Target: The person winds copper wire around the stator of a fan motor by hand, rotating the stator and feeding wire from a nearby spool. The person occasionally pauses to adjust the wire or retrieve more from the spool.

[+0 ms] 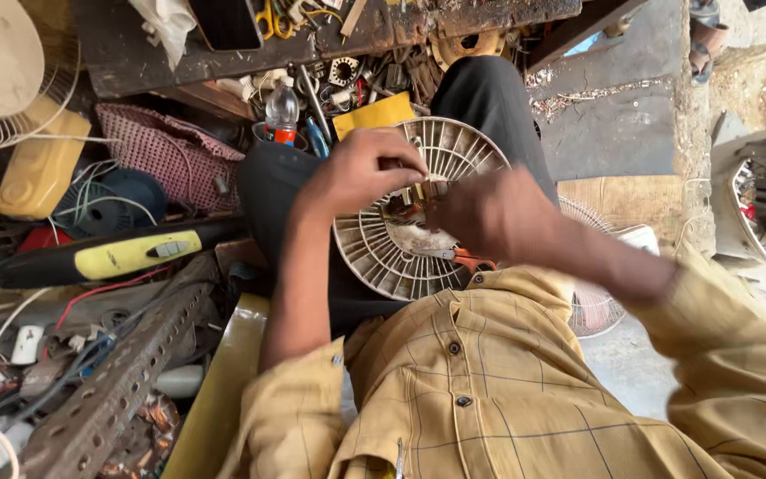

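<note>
Seated, in dark trousers (pixel 489 98) and a yellow checked shirt (pixel 489 390). Round white fan housing (pixel 383 257), ribbed, resting on the lap, face tilted toward the camera.

Left hand (pixel 370 168): over the housing's upper rim, fingers curled and pinched together on a small part at the hub; part itself too small to identify. Grasp firm, thumb against fingertips.

Right hand (pixel 489 217): blurred, laid over the housing's centre and right side, fingers bent inward toward the hub. Orange-handled tool (pixel 472 262) showing just below this hand, against the ribs; cannot tell whether held or merely lying there.

Surroundings, left of the lap: yellow-and-black tool (pixel 126 255) lying across the clutter; perforated metal bar (pixel 108 399) running diagonally below it; checked cloth (pixel 170 151) and yellow can (pixel 37 168) above; wire fan guard (pixel 11 80) in the upper corner. Small bottle (pixel 282 111) with red band standing just beyond the knee, beside a yellow card (pixel 374 113). Second wire guard (pixel 591 302) partly hidden behind the right forearm. Loose wires and small parts scattered throughout.
</note>
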